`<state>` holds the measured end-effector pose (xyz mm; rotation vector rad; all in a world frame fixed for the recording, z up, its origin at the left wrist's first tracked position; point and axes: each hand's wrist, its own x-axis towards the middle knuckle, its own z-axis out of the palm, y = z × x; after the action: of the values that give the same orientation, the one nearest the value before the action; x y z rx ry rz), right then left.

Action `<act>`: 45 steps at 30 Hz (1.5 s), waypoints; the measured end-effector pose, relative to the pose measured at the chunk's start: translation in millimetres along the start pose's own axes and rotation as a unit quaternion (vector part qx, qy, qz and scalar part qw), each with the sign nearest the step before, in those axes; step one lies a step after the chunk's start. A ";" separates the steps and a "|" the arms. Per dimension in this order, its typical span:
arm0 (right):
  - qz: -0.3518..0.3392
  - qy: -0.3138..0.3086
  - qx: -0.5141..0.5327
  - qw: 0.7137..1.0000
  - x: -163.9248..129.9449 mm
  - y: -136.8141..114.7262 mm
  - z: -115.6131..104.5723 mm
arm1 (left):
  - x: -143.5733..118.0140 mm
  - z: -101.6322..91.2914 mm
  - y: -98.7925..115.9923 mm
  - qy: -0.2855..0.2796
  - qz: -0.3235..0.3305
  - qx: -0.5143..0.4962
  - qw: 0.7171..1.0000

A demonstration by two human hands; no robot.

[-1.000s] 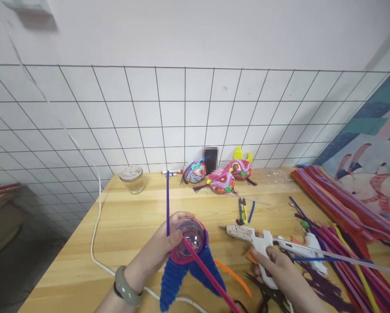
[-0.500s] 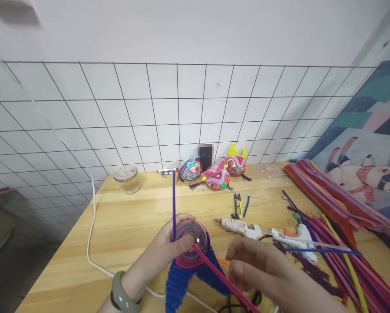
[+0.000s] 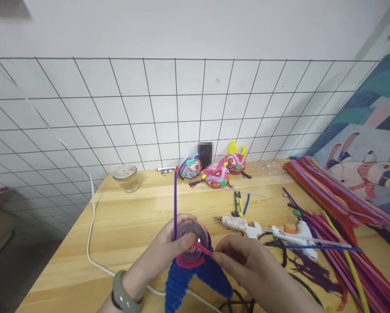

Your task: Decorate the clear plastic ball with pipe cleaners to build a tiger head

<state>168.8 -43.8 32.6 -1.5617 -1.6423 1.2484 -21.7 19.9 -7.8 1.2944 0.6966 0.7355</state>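
The left hand [image 3: 167, 252] is curled around a clear plastic ball [image 3: 191, 238], thumb pressed on its front face, and it pins a purple pipe cleaner [image 3: 175, 200] against the ball's left side so that the stem stands straight up from the fingers. A grey-green bangle [image 3: 125, 294] sits on that wrist. The right hand [image 3: 243, 265] is closed in a pinch, fingertips meeting on the end of a pink pipe cleaner [image 3: 202, 248], which runs from the pinch onto the front of the ball. A pink band rings the ball's lower edge, and two blue ridged fins [image 3: 182, 280] hang below the ball, spreading apart toward the near edge of the wooden table [image 3: 130, 226].

Just right of the ball, beyond the right hand, lies a white glue gun [image 3: 239, 224] with its nozzle pointing toward the ball; a second glue gun [image 3: 294, 234] lies right of it. Farther right of the ball is a loose heap of pipe cleaners [image 3: 338, 208] in reds, purples and yellow. Behind the ball, against the tiled wall, sit three finished colourful fish figures [image 3: 217, 171], and behind and left of the ball stands a glass jar [image 3: 126, 178]. A white cable [image 3: 91, 234] loops over the table left of the ball.
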 end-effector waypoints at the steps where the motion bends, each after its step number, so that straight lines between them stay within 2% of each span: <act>1: -0.002 0.002 0.004 1.000 0.0 0.7 0.7 | -0.1 0.5 0.6 -0.002 -0.001 -0.001 1.000; 9: 0.003 0.013 0.035 0.999 1.1 3.5 4.4 | -1.2 2.4 3.2 -0.032 0.007 -0.030 0.999; 19: 0.013 0.021 0.029 0.999 1.7 4.3 8.1 | 0.5 1.6 1.0 -0.023 0.004 -0.034 0.999; 28: 0.014 0.021 0.053 0.998 3.3 4.0 8.4 | 0.6 1.2 2.2 0.006 -0.004 -0.017 1.000; 33: 0.022 0.008 0.108 0.994 6.6 8.7 7.5 | -0.1 1.7 4.6 -0.004 -0.005 -0.022 1.000; 45: 0.022 -0.006 0.119 0.993 10.8 12.8 6.7 | 0.6 1.9 4.1 -0.006 0.007 -0.003 1.000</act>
<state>166.8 -36.5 16.3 -1.4519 -1.4143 1.4207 -20.2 19.8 -3.4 1.2985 0.6767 0.7395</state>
